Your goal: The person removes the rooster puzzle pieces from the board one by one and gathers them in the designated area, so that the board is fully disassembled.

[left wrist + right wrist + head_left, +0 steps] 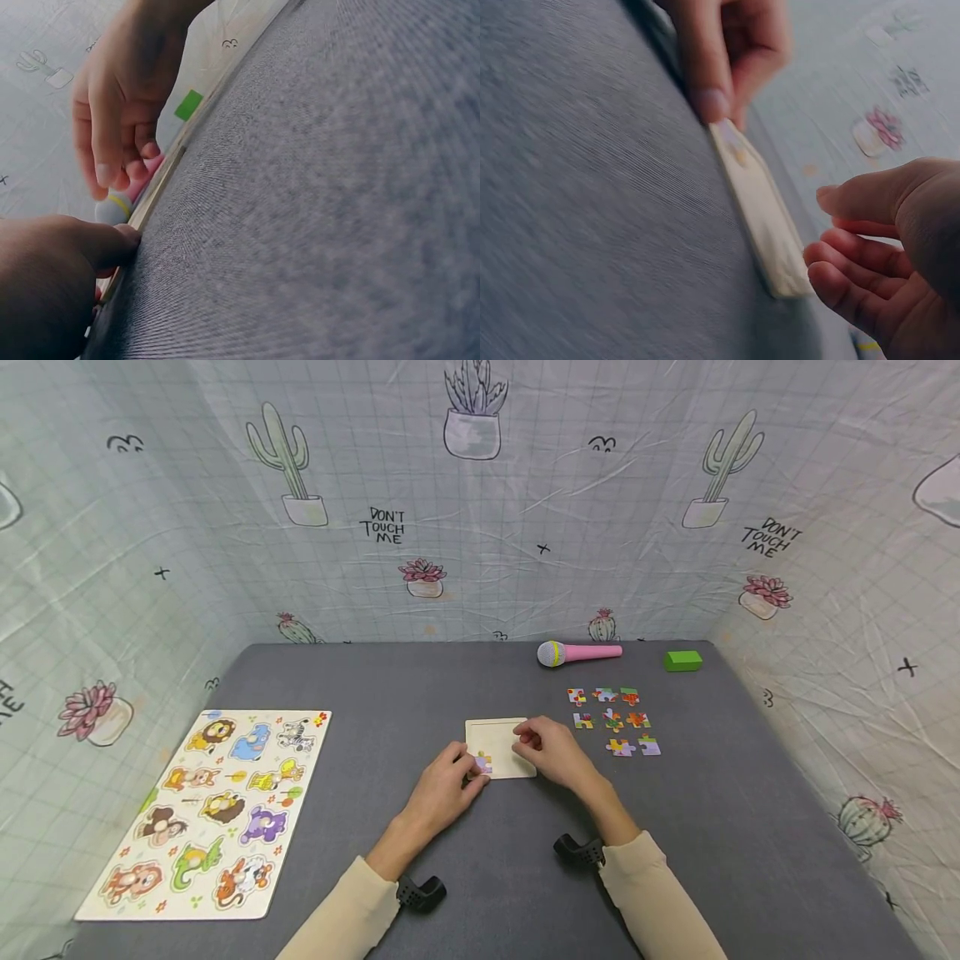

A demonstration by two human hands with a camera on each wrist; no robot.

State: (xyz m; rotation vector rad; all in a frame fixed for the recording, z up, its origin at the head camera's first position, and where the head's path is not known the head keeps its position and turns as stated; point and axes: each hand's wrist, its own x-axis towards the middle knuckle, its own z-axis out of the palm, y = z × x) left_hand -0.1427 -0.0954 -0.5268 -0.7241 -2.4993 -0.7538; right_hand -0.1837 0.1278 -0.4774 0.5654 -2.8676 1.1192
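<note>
A small square wooden puzzle tray point(501, 745) lies on the grey table in the head view. One purple-and-yellow jigsaw piece point(483, 764) sits in its lower left corner. At that corner my left hand point(446, 785) pinches the tray's edge, thumb in front; the right wrist view shows its thumb point(711, 103) on the tray's end. Over the tray's right side is my right hand point(558, 756), fingers loosely bent and apart from the thumb, nothing visible between them. Several loose jigsaw pieces point(613, 720) lie in rough rows to the right.
A large animal puzzle board point(232, 777) lies at the left of the table. Near the back edge are a pink toy microphone point(592, 652) and a green block point(682, 661). Fabric with printed cacti point(285, 452) hangs behind and at both sides.
</note>
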